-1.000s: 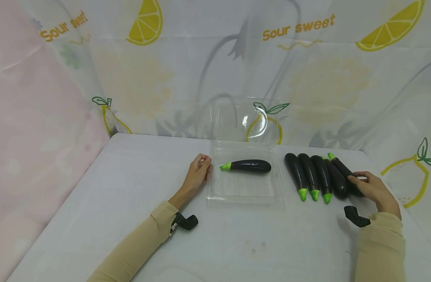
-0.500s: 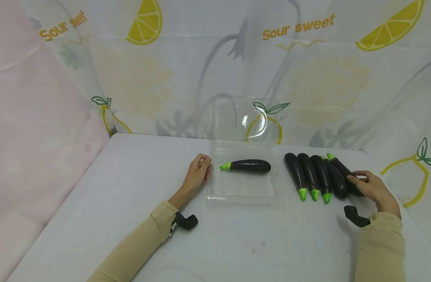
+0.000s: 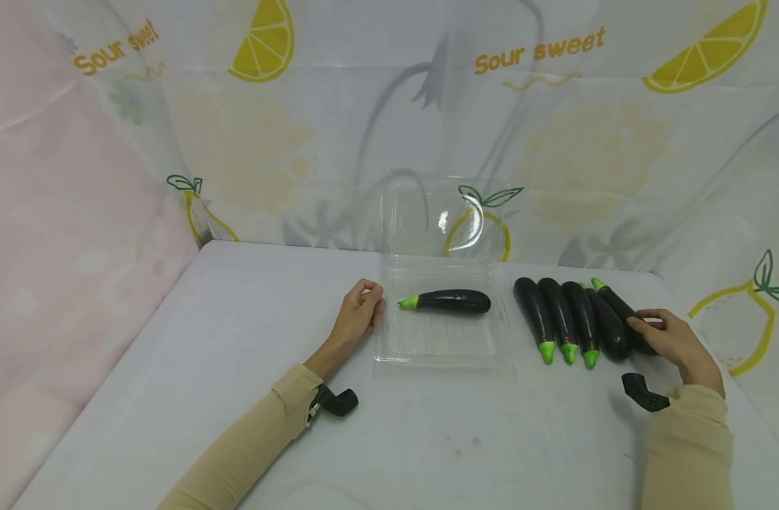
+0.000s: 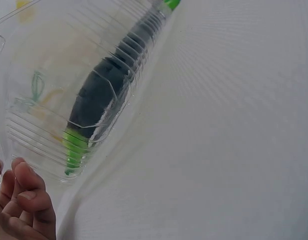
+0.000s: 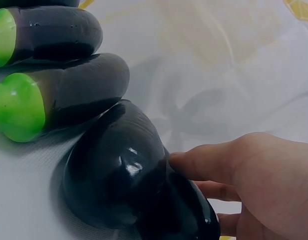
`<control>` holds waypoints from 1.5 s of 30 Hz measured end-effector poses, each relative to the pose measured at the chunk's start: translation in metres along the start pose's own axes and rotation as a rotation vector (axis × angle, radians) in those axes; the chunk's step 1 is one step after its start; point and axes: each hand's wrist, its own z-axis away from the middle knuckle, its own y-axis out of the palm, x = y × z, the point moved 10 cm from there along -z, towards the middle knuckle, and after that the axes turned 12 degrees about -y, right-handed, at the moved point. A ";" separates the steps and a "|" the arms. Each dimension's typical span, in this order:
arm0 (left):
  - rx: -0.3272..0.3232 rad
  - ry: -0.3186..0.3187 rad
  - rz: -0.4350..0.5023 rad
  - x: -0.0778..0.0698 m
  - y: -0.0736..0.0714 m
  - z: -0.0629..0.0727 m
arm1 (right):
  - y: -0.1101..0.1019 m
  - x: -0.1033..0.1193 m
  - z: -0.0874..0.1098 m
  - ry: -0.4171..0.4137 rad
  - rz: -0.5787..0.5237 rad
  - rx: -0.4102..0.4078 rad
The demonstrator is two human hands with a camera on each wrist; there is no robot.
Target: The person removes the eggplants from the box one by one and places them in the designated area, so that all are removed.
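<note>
My right hand holds the near end of the rightmost eggplant, thumb on one side and fingers on the other; its green cap points away. In the right wrist view the thumb presses the held eggplant, which lies against a neighbouring eggplant. Beside the left edge of a clear plastic clamshell box, my left hand rests with loosely curled fingers. Its fingertips are right at the box's rim, and nothing shows between them. One eggplant lies crosswise in the box, green cap to the left.
Several more eggplants lie side by side right of the box. The box's transparent lid stands up at the back against a lemon-print curtain. White cloth covers the table.
</note>
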 end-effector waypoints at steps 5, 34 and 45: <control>0.006 0.004 0.009 0.001 0.000 0.000 | 0.000 -0.001 -0.001 -0.007 -0.001 -0.006; 0.021 0.008 0.041 0.002 0.000 -0.002 | 0.022 0.168 -0.005 -0.657 0.122 -0.272; 0.019 0.014 0.013 0.001 0.000 -0.001 | 0.064 0.214 -0.006 -0.814 0.199 -0.248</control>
